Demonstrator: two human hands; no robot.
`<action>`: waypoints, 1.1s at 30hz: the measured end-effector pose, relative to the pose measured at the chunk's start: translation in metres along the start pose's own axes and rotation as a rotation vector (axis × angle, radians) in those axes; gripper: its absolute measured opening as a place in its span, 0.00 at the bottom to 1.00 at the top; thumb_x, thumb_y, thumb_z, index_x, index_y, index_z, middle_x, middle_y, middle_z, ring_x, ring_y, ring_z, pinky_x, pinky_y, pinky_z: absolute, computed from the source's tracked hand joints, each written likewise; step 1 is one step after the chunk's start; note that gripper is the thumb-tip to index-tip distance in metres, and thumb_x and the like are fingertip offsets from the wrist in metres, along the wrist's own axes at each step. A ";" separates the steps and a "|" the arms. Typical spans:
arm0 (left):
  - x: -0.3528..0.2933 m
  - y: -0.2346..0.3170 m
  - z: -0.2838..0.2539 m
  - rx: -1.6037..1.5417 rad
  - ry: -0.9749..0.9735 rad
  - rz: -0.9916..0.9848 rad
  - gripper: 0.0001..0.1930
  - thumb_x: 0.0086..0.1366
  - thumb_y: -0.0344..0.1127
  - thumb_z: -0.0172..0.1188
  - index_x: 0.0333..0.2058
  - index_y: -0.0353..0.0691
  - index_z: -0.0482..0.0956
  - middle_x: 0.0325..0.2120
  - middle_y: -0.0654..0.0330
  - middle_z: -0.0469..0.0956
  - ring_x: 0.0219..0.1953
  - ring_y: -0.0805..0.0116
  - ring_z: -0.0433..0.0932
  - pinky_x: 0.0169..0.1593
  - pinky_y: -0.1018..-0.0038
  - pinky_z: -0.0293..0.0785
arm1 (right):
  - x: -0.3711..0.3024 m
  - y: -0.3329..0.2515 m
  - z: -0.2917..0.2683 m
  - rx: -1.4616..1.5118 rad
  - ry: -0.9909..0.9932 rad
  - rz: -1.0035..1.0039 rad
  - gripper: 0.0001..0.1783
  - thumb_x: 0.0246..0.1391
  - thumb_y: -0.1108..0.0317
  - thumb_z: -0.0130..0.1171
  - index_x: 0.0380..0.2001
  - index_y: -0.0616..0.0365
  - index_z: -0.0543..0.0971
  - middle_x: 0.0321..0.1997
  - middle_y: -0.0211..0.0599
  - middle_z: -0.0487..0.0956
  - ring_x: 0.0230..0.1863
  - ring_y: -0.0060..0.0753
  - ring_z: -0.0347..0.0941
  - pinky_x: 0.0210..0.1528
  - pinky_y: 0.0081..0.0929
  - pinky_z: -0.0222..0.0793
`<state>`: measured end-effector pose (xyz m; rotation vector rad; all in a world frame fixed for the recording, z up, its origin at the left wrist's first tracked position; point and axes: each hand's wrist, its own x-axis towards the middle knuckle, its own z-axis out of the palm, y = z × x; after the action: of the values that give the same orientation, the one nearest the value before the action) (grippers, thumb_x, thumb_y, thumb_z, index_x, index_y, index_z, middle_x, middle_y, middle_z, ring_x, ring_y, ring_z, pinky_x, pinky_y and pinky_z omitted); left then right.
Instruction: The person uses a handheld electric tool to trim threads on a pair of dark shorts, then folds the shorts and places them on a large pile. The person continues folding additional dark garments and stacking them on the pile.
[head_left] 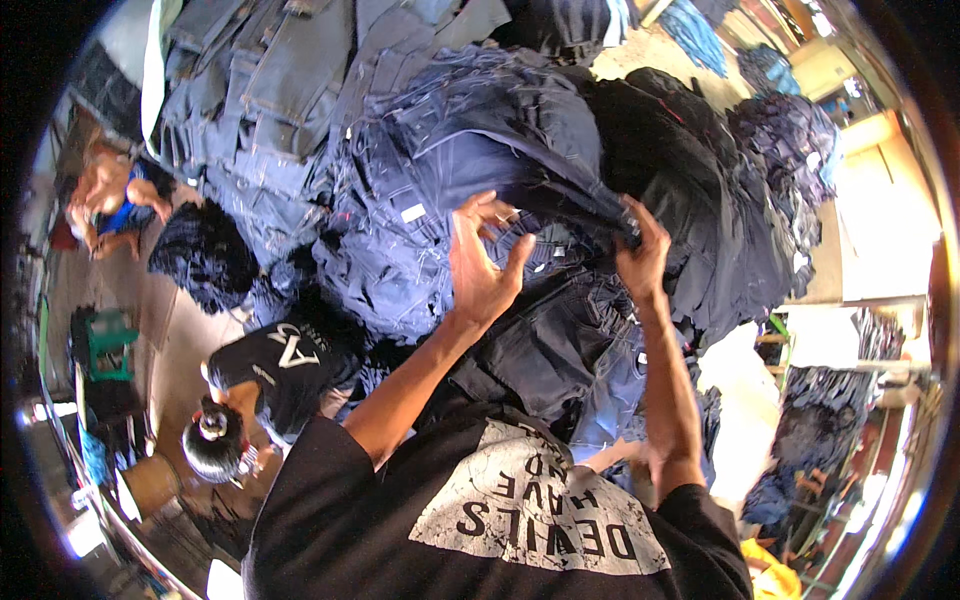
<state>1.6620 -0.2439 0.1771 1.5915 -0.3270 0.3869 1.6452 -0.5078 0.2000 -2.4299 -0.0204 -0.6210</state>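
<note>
A dark denim garment (490, 160), seemingly a pair of jeans, lies across the top of a large heap of blue-grey jeans (385, 265). My right hand (643, 250) is closed on the garment's edge, at its right end. My left hand (487, 262) is at the garment's near side, thumb and fingers spread apart; the fingertips lie against the dark cloth. Between my hands, under the raised edge, more dark cloth with pale bits shows. Black trousers (535, 350) lie folded below my hands, close to my body.
Black garments (690, 180) heap up on the right, lighter denim (270, 90) at the far left. A person in a black shirt (290, 370) bends at the left; another person (105, 195) sits farther off. A green plastic stool (110, 343) stands left, shelves with stacked clothes (825, 415) right.
</note>
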 end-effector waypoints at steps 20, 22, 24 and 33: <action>0.042 0.290 0.093 0.183 -0.993 0.754 0.18 0.59 0.32 0.74 0.48 0.38 0.86 0.37 0.43 0.87 0.43 0.45 0.87 0.47 0.57 0.79 | -0.214 -0.033 -0.156 0.077 0.257 0.264 0.64 0.34 0.55 0.90 0.72 0.65 0.64 0.72 0.56 0.72 0.72 0.51 0.70 0.75 0.44 0.63; 0.007 0.298 0.120 0.108 -0.971 1.023 0.25 0.52 0.32 0.78 0.51 0.38 0.86 0.38 0.43 0.88 0.42 0.49 0.89 0.47 0.55 0.83 | -0.242 0.003 -0.160 -0.137 0.262 0.317 0.57 0.36 0.59 0.89 0.67 0.71 0.70 0.69 0.57 0.75 0.69 0.51 0.72 0.74 0.42 0.64; -0.016 0.306 0.134 0.036 -1.064 0.906 0.15 0.54 0.28 0.74 0.42 0.35 0.89 0.34 0.39 0.86 0.42 0.50 0.89 0.46 0.57 0.83 | -0.251 0.026 -0.193 -0.210 0.332 0.273 0.54 0.38 0.59 0.88 0.66 0.69 0.72 0.68 0.55 0.76 0.68 0.50 0.73 0.74 0.42 0.65; -0.038 0.272 0.146 -0.560 -0.590 0.502 0.17 0.63 0.34 0.76 0.47 0.31 0.84 0.36 0.56 0.86 0.36 0.70 0.82 0.44 0.71 0.79 | -0.216 -0.060 -0.364 -0.267 0.520 0.199 0.39 0.48 0.61 0.83 0.62 0.64 0.79 0.63 0.49 0.82 0.63 0.45 0.78 0.70 0.40 0.68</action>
<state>1.5162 -0.4061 0.3985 1.0240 -1.1924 0.1669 1.2873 -0.6411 0.3921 -2.3991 0.5406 -1.2016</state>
